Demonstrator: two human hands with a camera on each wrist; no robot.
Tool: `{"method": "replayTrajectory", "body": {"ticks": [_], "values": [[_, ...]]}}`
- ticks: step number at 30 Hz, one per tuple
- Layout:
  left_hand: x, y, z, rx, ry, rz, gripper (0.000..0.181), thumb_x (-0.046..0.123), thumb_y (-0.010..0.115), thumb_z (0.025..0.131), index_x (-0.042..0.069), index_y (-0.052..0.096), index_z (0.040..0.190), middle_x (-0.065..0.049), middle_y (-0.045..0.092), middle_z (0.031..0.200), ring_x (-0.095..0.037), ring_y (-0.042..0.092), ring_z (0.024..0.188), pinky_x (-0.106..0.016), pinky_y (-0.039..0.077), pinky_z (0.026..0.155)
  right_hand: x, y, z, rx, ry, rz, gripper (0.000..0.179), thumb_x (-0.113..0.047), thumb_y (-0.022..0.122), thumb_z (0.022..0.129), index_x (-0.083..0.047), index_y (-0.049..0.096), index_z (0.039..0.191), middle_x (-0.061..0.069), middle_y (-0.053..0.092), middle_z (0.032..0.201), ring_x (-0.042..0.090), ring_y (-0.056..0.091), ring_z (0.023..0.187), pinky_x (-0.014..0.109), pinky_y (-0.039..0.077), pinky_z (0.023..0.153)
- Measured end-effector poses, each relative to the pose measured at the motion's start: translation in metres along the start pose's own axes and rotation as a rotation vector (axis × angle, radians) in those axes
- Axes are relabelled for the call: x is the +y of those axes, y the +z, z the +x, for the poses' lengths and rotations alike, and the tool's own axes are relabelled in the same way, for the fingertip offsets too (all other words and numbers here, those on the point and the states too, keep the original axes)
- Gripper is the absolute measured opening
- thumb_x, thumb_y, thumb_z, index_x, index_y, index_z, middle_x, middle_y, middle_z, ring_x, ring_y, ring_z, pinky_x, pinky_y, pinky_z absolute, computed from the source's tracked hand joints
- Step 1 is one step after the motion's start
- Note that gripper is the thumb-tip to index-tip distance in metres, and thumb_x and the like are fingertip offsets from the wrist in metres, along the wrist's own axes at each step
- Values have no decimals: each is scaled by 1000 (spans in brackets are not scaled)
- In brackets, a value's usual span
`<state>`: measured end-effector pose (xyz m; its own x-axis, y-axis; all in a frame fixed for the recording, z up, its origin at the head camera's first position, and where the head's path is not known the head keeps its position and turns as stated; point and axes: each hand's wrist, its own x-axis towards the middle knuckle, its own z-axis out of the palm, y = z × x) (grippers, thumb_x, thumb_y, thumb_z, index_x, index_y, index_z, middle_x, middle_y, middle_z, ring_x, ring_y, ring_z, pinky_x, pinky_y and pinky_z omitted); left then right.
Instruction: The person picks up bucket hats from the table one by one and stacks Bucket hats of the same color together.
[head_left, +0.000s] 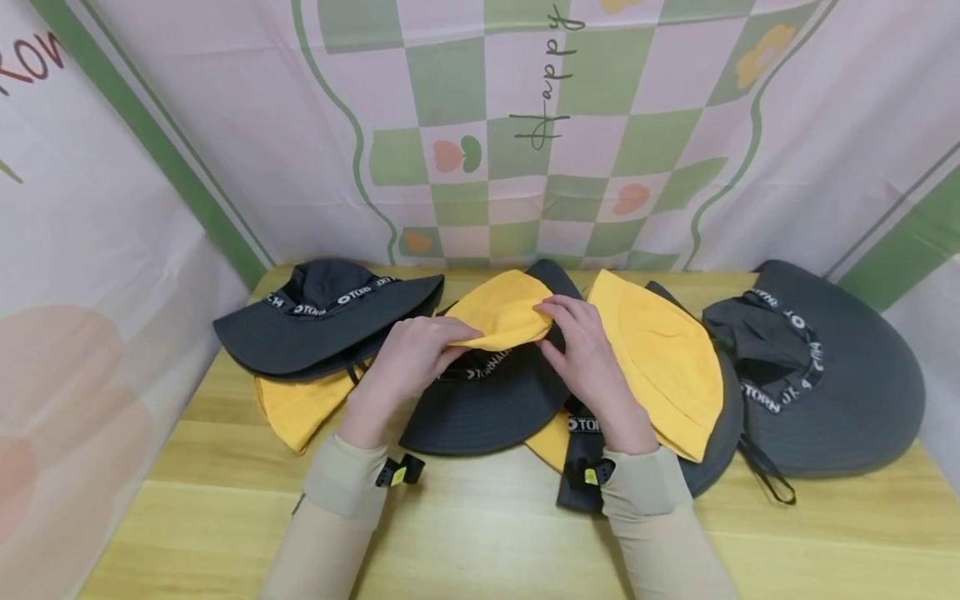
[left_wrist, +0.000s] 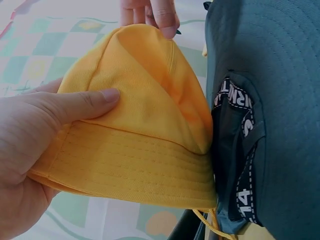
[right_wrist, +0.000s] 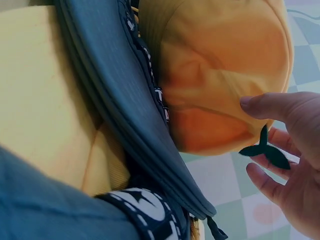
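A yellow bucket hat (head_left: pixel 504 307) is between my two hands, over a dark wide-brimmed hat (head_left: pixel 491 412) with a lettered black band. My left hand (head_left: pixel 411 354) grips its brim side, the thumb lying on the cloth and the fingers behind, as the left wrist view shows. At the crown's top, my right hand (head_left: pixel 588 350) pinches the cloth with thumb and fingertips. A small green leaf tab (right_wrist: pixel 265 148) sticks out from the crown beside those fingers. The yellow crown (left_wrist: pixel 135 75) is partly creased, and a yellow cord (left_wrist: pixel 212 225) hangs below the brim.
Dark hats (head_left: pixel 322 317) lie over a yellow one (head_left: pixel 300 408) at the left. Right of my hands, another yellow hat (head_left: pixel 660 358) overlaps dark brims. A large dark hat (head_left: pixel 847 375) with a cord loop lies far right on the wooden table (head_left: pixel 480 533). Printed cloth (head_left: pixel 525 192) hangs behind.
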<state>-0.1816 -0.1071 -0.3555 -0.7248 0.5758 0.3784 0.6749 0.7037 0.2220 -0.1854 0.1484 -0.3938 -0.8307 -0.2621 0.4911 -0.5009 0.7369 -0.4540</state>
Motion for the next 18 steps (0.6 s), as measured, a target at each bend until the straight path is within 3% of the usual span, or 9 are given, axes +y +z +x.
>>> {"method": "replayTrajectory", "body": {"ticks": [11, 18], "values": [[0, -7, -4, 83, 31, -56, 25, 13, 74, 89, 20, 77, 113, 5, 76, 114, -15, 73, 102, -34, 59, 78, 0, -5, 1, 55, 14, 81, 42, 4, 78, 81, 2, 55, 116, 20, 55, 140, 39, 48, 131, 51, 39, 112], [-3, -9, -5, 129, 54, -106, 26, 9, 75, 87, 17, 77, 112, 2, 77, 113, -17, 73, 102, -34, 60, 79, -2, -7, 1, 45, 125, 141, 56, 2, 76, 83, -1, 50, 133, 21, 55, 135, 38, 52, 117, 52, 46, 99]]}}
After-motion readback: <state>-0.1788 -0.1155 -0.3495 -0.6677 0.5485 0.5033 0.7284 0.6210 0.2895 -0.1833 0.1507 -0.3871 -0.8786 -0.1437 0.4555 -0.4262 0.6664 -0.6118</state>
